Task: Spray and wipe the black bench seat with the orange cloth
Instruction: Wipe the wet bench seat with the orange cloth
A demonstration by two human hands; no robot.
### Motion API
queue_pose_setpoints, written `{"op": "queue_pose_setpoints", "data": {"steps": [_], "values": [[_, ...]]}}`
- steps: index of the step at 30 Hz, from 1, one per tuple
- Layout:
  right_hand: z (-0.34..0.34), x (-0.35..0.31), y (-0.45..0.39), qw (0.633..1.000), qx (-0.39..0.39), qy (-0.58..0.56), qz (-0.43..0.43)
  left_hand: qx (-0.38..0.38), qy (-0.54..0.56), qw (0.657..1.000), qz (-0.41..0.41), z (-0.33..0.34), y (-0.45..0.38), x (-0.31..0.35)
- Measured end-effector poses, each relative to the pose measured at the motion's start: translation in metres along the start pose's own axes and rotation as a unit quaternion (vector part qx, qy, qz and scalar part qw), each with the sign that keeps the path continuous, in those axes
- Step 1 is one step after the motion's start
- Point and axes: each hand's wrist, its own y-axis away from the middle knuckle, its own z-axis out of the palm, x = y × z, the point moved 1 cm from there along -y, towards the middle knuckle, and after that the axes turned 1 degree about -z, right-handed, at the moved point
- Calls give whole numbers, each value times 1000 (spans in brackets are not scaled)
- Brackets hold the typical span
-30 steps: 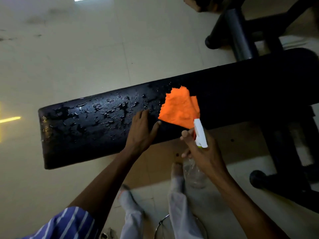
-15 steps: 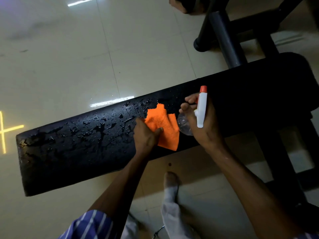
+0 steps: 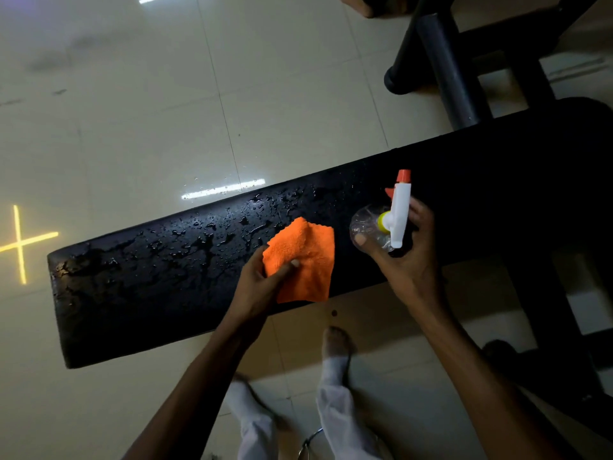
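Since half a second ago the orange cloth (image 3: 303,257) has spread wider on the black bench seat (image 3: 159,280), pinned under the left hand (image 3: 262,287), whose grip clenches its edge. Just right of it, the right hand (image 3: 403,257) grasps the spray bottle (image 3: 381,224). Droplets lie left of the cloth; a loose grip could let it bunch and smear. Beyond, the bench frame (image 3: 444,68) stands clear.

Wet glossy bench seat (image 3: 166,287), nubby cloth (image 3: 308,260)
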Motion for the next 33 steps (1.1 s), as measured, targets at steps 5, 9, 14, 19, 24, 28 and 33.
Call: {"op": "queue_pose_setpoints", "data": {"steps": [5,9,14,19,24,28,33], "values": [[10,21,65,969,93,-9,230,-45,78,996,-11,-17,25,5],[57,7,96,861,-155,-326,358,-114,124,986,-15,-39,40,1],[90,-22,95,898,-110,-333,267,-30,1,999,20,-80,43,-13],[92,-64,70,996,-82,31,-8,73,-174,977,100,-124,32,-24],[133,-83,61,946,-136,262,-130,115,-281,937,175,-146,16,-31],[158,-52,55,916,-193,335,-105,111,-348,905,218,-152,3,-40],[174,-10,30,894,-152,390,-159,119,-441,849,264,-150,-15,-49]]}}
